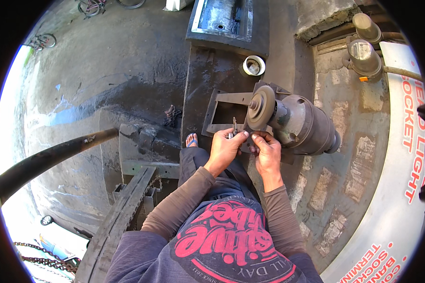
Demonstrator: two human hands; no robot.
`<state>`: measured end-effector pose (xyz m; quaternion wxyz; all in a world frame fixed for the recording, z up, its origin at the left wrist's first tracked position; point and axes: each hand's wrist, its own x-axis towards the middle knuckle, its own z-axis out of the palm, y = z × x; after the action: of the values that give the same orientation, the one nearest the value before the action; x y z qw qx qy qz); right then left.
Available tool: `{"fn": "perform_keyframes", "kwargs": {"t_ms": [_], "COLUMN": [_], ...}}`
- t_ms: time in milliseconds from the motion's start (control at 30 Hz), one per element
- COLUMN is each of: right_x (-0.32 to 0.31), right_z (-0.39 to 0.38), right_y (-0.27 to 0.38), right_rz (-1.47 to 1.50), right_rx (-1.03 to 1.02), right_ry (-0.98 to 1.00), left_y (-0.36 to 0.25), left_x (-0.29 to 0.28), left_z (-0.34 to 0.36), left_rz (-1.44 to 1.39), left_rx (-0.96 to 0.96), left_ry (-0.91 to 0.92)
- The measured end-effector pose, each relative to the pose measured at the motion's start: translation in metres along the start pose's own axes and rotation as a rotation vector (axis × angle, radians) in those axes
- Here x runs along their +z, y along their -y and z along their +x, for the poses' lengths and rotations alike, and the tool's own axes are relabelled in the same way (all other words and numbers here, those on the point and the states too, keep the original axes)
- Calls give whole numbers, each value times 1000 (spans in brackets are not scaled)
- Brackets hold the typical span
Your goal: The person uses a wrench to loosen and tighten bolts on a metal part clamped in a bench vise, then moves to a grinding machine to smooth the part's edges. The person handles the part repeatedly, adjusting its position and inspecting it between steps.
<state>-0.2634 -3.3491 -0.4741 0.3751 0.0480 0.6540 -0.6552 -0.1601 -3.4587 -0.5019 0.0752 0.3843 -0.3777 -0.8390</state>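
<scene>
My left hand [224, 148] is closed, its thumb and fingers pinching a small metal part [234, 126] with a narrow tip that points away from me. Close beside it, my right hand [267, 153] is also closed, thumb pressed to the fingers. What those right fingers grip is too small and dark to name. Both hands are just in front of a bench grinder's round wheel [263, 107], apart from its face. A large grey motor [309, 125] carries the wheel on its left end. The frame [231, 98] under it is rusty metal.
A white bucket [254, 66] stands beyond the grinder, below a metal basin [222, 21]. At left are a thick bent pipe [56, 158] and a long beam [118, 221]. A brick wall [333, 179] and a white sign [378, 226] rise at right. Chains [47, 262] hang lower left.
</scene>
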Motion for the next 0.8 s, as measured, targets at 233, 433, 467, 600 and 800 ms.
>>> {"fn": "perform_keyframes", "kwargs": {"t_ms": [233, 433, 467, 600, 800], "right_x": [11, 12, 13, 11, -10], "right_z": [1, -7, -10, -23, -16], "right_y": [7, 11, 9, -3, 5], "right_rz": [153, 240, 181, 59, -81], "right_rx": [-12, -79, -46, -98, 101], "right_ry": [-115, -80, -108, -46, 115], "left_y": [7, 1, 0, -5, -11], "left_x": [1, 11, 13, 13, -7], "left_z": [4, -2, -3, -9, -5], "left_rz": [-281, -408, -418, -271, 429], "left_rx": [-102, -140, -143, -90, 278], "left_ry": [-37, 26, 39, 78, 88]}}
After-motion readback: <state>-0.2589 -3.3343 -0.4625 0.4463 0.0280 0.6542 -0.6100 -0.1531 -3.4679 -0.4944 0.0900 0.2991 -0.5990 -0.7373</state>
